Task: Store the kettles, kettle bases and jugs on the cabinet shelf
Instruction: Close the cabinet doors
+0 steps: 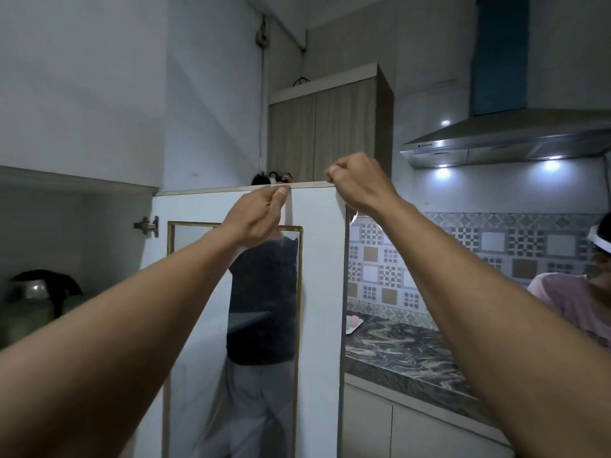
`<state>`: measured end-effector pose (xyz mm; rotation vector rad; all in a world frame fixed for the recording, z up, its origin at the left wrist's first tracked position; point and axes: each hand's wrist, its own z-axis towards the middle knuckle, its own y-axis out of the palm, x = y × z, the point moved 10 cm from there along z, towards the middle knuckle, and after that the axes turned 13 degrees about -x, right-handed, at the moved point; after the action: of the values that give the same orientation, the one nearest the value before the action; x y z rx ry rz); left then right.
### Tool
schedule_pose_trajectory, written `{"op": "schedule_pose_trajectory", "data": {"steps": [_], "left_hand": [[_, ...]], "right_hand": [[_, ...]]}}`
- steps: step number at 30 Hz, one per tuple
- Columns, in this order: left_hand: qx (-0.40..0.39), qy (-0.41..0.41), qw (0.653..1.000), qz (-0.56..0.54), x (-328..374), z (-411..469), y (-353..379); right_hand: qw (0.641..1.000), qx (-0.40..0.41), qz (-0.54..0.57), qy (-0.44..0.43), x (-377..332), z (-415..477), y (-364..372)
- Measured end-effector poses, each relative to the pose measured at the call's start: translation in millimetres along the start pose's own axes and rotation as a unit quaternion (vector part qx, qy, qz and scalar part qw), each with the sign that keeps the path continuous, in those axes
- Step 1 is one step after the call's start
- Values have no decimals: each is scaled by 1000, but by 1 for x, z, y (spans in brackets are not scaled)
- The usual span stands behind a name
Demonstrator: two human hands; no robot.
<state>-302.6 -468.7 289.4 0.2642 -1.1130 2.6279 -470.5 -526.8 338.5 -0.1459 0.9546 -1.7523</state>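
Both my arms reach up to the top edge of the white cabinet doors (317,259), which stand open in front of me. My left hand (261,214) pinches the top edge where the two door panels meet. My right hand (355,183) grips the top corner of the right panel. The left panel has a glass pane (264,292) with a gold frame, and the pane reflects a person. At the far left the open cabinet (99,246) shows a green jug with a black lid (39,302) standing inside, blurred. No kettle base is visible.
A marble counter (406,352) runs to the right below patterned tiles, with a small white tray (353,325) on it. A steel range hood (515,140) hangs above. A wooden wall cabinet (330,127) is behind the doors. Another person in pink (575,302) stands at the right edge.
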Motion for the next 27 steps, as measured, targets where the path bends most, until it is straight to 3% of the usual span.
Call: {"op": "schedule_pose_trajectory", "data": {"steps": [5, 9, 15, 22, 27], "left_hand": [[42, -19, 995, -88, 9, -57, -69], [66, -35, 987, -145, 19, -96, -122], [63, -88, 974, -199, 25, -154, -180], [144, -164, 974, -63, -15, -230, -273], [186, -192, 947, 180, -33, -266, -319]], "right_hand": [[986, -47, 154, -42, -73, -36, 0], [939, -74, 331, -48, -119, -54, 15], [902, -172, 391, -63, -186, -61, 78], [909, -230, 322, -130, -286, -60, 169], [911, -239, 274, -193, -342, -58, 222]]}}
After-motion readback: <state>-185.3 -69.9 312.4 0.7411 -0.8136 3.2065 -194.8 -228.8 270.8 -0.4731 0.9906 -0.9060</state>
